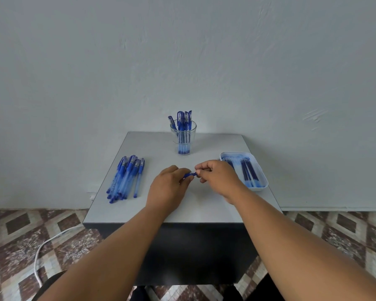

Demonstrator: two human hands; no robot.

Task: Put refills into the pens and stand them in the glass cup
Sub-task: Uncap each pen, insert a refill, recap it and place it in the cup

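I hold a small blue pen part [190, 174] between both hands over the middle of the tabletop [139, 144]: my left hand [168, 187] closes its grip on one end, my right hand [217, 177] pinches the other. Most of it is hidden by my fingers, so a misaligned push could bend a refill or let the piece slip. Outward, the glass cup [183, 137] of upright pens could tip if knocked; loose pens [126, 177] lie left, the refill tray [262, 179] right. No writing is readable anywhere.
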